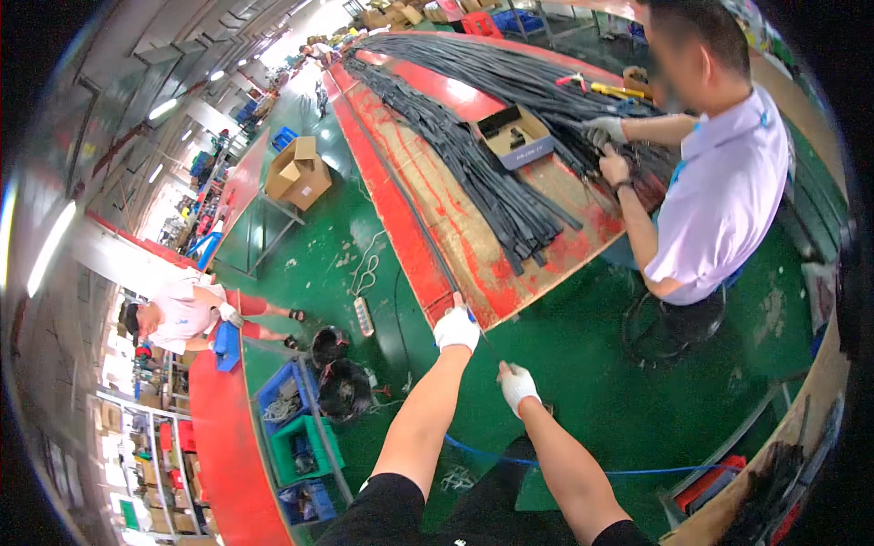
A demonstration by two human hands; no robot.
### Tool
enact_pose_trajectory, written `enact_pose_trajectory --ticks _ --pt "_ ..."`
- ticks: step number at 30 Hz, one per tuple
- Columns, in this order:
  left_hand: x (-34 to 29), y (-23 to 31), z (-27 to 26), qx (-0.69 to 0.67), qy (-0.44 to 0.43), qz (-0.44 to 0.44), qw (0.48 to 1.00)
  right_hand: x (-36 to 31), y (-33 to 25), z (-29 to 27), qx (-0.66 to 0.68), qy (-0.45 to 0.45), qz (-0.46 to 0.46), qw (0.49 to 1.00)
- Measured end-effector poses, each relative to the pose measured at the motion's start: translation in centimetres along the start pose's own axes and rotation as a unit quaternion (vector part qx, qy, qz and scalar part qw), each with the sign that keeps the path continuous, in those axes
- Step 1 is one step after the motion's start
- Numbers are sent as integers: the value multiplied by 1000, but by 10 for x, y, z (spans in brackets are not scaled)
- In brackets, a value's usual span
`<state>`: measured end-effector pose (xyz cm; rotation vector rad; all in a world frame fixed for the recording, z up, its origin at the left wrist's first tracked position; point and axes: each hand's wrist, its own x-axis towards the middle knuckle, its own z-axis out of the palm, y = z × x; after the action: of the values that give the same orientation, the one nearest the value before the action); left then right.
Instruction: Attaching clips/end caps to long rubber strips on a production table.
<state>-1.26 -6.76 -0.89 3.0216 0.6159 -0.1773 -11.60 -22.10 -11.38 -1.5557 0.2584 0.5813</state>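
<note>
A long thin black strip lies along the left edge of the red table, its near end at the table's corner. My left hand, in a white glove with bare fingertips, is closed round that end; a small blue patch shows beside the fingers. A thin dark cord runs from there toward my right hand. That hand, also gloved, hangs off the table over the green floor with its fingers closed on the cord. How the cord meets the strip is hidden by my left hand.
Bundles of black strips and an open box cover the red table. At the right, a co-worker handles strips. Another person stands left, near bins. A power strip and blue hose are lower down.
</note>
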Motion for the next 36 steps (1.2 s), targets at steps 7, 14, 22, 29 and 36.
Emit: enact_pose_trajectory --ticks 7,14,22,29,36 --pt "-6 -3 19 59 -2 15 998 -173 98 -75 -3 34 44 998" --pt "-15 -4 13 29 -4 -3 1000 -568 298 -308 -377 11 305 875" --pt "-39 -23 31 -10 0 21 1000 -330 168 -218 -30 -21 192 981" --pt "-30 -5 23 3 7 20 1000 -59 11 -34 -221 82 16 972" --pt "-15 -30 12 26 47 18 998 -215 63 -103 -222 97 -16 970"
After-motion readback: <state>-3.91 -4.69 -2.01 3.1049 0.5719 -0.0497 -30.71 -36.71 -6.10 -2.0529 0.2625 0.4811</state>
